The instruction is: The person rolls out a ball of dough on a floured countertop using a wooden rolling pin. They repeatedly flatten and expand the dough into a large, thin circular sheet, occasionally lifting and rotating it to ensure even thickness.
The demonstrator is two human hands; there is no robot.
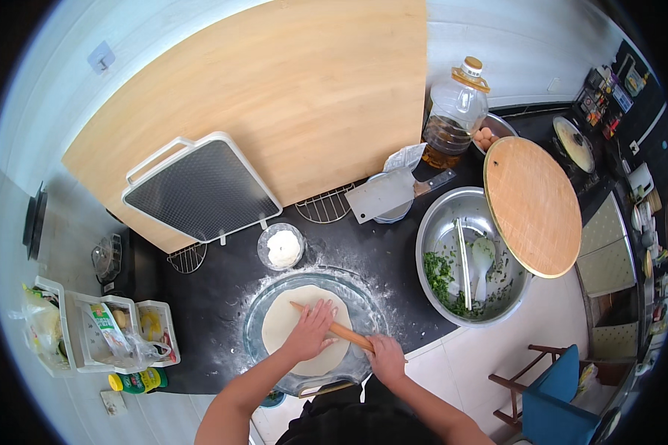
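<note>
A round sheet of pale dough (278, 324) lies on a floured clear glass plate (254, 315) at the near edge of the counter. Across the dough slants a wooden rolling pin (352, 337). My left hand (312, 330) presses over the pin towards its far left end, fingers on one side and thumb on the other. The right hand (384, 357) is closed round the pin's near right end, just past the plate's rim. Beyond the plate stands a small glass bowl of white flour (283, 248), and loose flour is scattered on the dark counter (200, 319).
A steel bowl (523, 293) with chopped greens, chopsticks and a spatula stands right, partly under a round wooden board (533, 208). A cleaver (386, 194) rests on a bowl. An oil jug (453, 111) stands behind. White baskets (96, 345) are left; a blue chair (557, 397) is right.
</note>
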